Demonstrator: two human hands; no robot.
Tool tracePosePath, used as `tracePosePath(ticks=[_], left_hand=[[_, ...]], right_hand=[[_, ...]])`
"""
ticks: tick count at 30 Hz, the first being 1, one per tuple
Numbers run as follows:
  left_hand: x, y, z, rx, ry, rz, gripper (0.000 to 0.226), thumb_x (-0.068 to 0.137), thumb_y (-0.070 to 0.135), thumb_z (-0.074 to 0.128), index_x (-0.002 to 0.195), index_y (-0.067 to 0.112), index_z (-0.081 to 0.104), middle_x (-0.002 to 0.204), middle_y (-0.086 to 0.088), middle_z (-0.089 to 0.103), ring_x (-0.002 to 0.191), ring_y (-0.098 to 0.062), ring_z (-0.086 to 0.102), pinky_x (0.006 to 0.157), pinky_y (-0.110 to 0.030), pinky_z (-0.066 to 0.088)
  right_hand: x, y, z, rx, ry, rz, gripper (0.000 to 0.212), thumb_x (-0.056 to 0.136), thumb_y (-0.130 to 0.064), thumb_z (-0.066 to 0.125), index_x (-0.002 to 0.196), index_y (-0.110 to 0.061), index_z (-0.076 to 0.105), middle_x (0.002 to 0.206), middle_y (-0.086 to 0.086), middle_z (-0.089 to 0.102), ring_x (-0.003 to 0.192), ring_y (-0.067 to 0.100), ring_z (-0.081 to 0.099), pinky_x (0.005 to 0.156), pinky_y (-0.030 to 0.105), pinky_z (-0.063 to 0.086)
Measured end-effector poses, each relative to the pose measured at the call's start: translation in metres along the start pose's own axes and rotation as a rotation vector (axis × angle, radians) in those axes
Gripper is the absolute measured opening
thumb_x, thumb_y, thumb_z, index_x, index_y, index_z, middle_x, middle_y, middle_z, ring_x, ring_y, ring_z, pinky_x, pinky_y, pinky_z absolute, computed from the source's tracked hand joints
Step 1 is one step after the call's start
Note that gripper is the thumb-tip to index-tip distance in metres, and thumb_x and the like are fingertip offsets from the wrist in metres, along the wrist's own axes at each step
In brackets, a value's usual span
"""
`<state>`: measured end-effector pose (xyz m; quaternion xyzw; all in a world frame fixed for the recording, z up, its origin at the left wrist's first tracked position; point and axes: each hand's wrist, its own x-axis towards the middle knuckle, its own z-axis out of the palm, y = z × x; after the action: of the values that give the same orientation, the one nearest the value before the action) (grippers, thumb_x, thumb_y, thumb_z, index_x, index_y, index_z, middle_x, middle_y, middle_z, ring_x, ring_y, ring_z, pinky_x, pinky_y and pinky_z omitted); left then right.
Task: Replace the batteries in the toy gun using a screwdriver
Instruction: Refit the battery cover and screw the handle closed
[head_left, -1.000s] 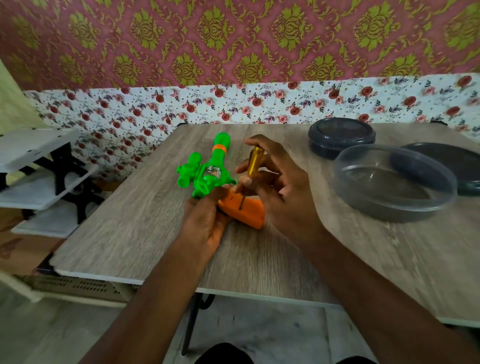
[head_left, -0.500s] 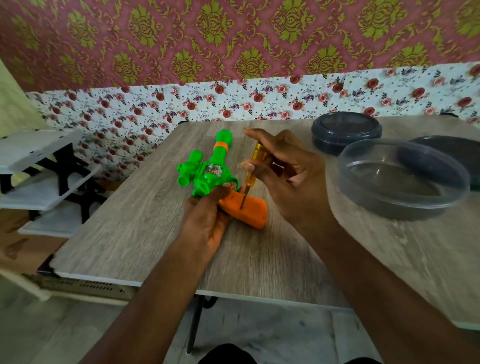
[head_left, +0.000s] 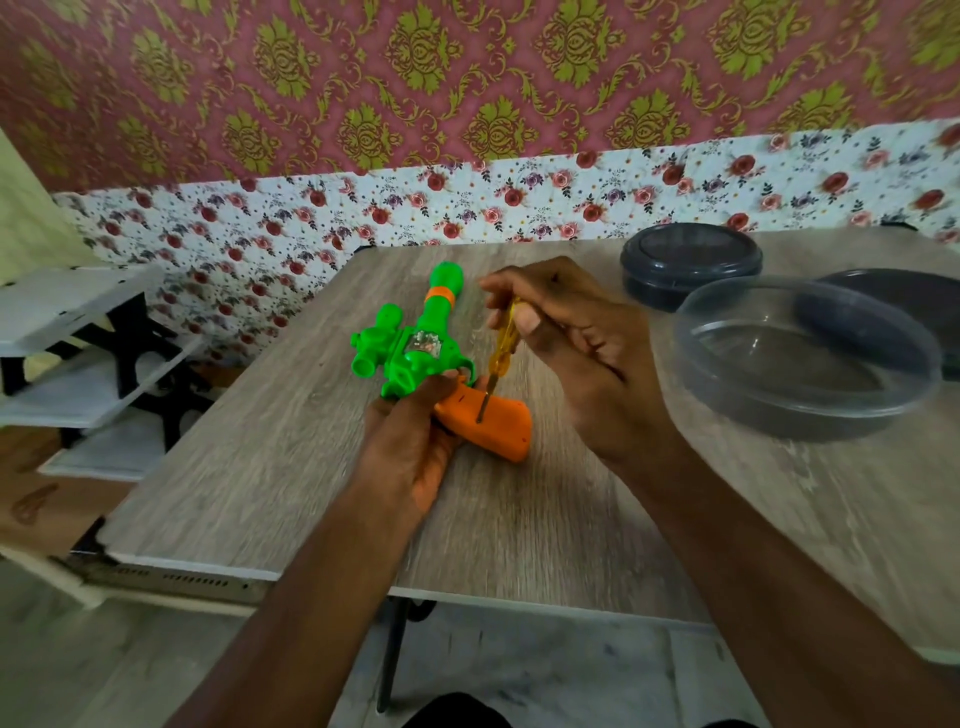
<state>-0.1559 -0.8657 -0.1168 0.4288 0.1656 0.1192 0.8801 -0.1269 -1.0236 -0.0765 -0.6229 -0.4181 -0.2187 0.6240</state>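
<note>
The toy gun (head_left: 415, 353) lies flat on the worktop (head_left: 291, 441), barrel pointing away, steadied by the left hand (head_left: 410, 447), while the right hand (head_left: 576, 353) pinches the screwdriver (head_left: 498, 353) near-upright, tip on the orange grip (head_left: 493, 421).

**Q:** any brand or model number on that thing?

**A:** nope, nothing I can read from where I'm looking. The toy gun (head_left: 415, 364) has a little shiny patch (head_left: 423, 344) on its green body, but it's just a blur to me. The yellow handle of the screwdriver (head_left: 502, 338) shows no print I can make out either.
</note>
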Motion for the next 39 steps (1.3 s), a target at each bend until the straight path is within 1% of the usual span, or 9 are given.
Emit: tracePosePath(ticks=[4,8,13,16,19,25,30,35,39], left_hand=[[0.0006,-0.0007,0.0011,0.002,0.007,0.001,0.038,0.093,-0.004,0.062,0.131,-0.002,0.062,0.125,-0.031,0.067,0.122,-0.047,0.062,0.102,-0.065,0.049],[-0.0016,0.0015,0.0016,-0.011,-0.011,-0.015,0.032,0.093,-0.006,0.061,0.125,0.000,0.063,0.121,-0.030,0.069,0.099,-0.038,0.073,0.088,-0.058,0.057],[-0.0014,0.0019,0.0014,-0.009,-0.020,-0.016,0.023,0.094,-0.006,0.060,0.115,0.000,0.066,0.124,-0.033,0.067,0.111,-0.043,0.068,0.087,-0.057,0.058],[-0.0001,0.0014,0.0020,-0.006,-0.015,-0.018,0.033,0.094,-0.006,0.060,0.127,-0.005,0.062,0.121,-0.031,0.069,0.100,-0.039,0.073,0.086,-0.057,0.058],[-0.0002,0.0009,0.0022,0.002,-0.009,-0.011,0.039,0.093,-0.006,0.060,0.132,-0.008,0.059,0.111,-0.026,0.073,0.084,-0.032,0.076,0.082,-0.052,0.061],[-0.0012,0.0017,0.0025,-0.013,-0.010,-0.005,0.037,0.092,-0.006,0.060,0.130,-0.006,0.061,0.121,-0.029,0.069,0.094,-0.036,0.073,0.082,-0.052,0.061],[-0.0014,0.0021,0.0027,-0.005,-0.027,-0.005,0.024,0.095,-0.008,0.058,0.116,-0.001,0.065,0.096,-0.020,0.076,0.074,-0.027,0.078,0.075,-0.046,0.063],[-0.0014,0.0018,0.0033,0.000,-0.019,0.001,0.036,0.094,-0.007,0.059,0.130,-0.006,0.060,0.121,-0.030,0.069,0.090,-0.034,0.073,0.087,-0.056,0.057],[0.0008,0.0002,0.0024,-0.028,-0.008,-0.007,0.038,0.093,-0.007,0.059,0.131,-0.006,0.060,0.120,-0.030,0.069,0.099,-0.039,0.070,0.093,-0.058,0.056]], right_hand=[[0.0014,-0.0023,0.0009,0.044,-0.015,0.045,0.030,0.097,0.012,0.055,0.125,0.007,0.066,0.108,0.019,0.067,0.098,0.029,0.072,0.085,0.051,0.062],[0.0035,-0.0002,0.0010,-0.037,0.030,-0.007,0.025,0.096,0.003,0.063,0.119,-0.002,0.070,0.095,0.011,0.059,0.090,0.017,0.065,0.072,0.044,0.060],[0.0041,0.0026,-0.0042,-0.031,-0.041,-0.028,0.027,0.096,0.015,0.054,0.120,0.011,0.066,0.113,0.018,0.068,0.103,0.027,0.072,0.092,0.041,0.059],[0.0020,0.0042,-0.0037,0.016,0.013,-0.010,0.030,0.091,0.017,0.061,0.120,0.012,0.067,0.106,0.021,0.069,0.097,0.032,0.074,0.088,0.048,0.061],[0.0006,0.0051,-0.0025,0.025,0.056,-0.011,0.030,0.090,0.015,0.066,0.119,0.010,0.068,0.100,0.018,0.068,0.094,0.021,0.073,0.083,0.035,0.061],[0.0026,-0.0001,-0.0024,0.113,0.011,0.035,0.024,0.094,0.014,0.059,0.116,0.012,0.067,0.109,0.024,0.070,0.099,0.033,0.074,0.092,0.043,0.059],[0.0020,-0.0002,-0.0051,0.021,0.109,0.089,0.026,0.087,-0.001,0.075,0.113,-0.001,0.074,0.089,0.016,0.064,0.081,0.028,0.068,0.071,0.051,0.058],[0.0013,-0.0003,-0.0059,0.062,-0.005,0.030,0.022,0.099,0.007,0.054,0.116,0.010,0.068,0.104,0.021,0.066,0.099,0.031,0.069,0.088,0.036,0.055],[0.0033,0.0011,-0.0029,0.103,0.013,0.039,0.031,0.096,0.012,0.056,0.127,0.011,0.063,0.104,0.024,0.068,0.095,0.036,0.072,0.092,0.044,0.059]])
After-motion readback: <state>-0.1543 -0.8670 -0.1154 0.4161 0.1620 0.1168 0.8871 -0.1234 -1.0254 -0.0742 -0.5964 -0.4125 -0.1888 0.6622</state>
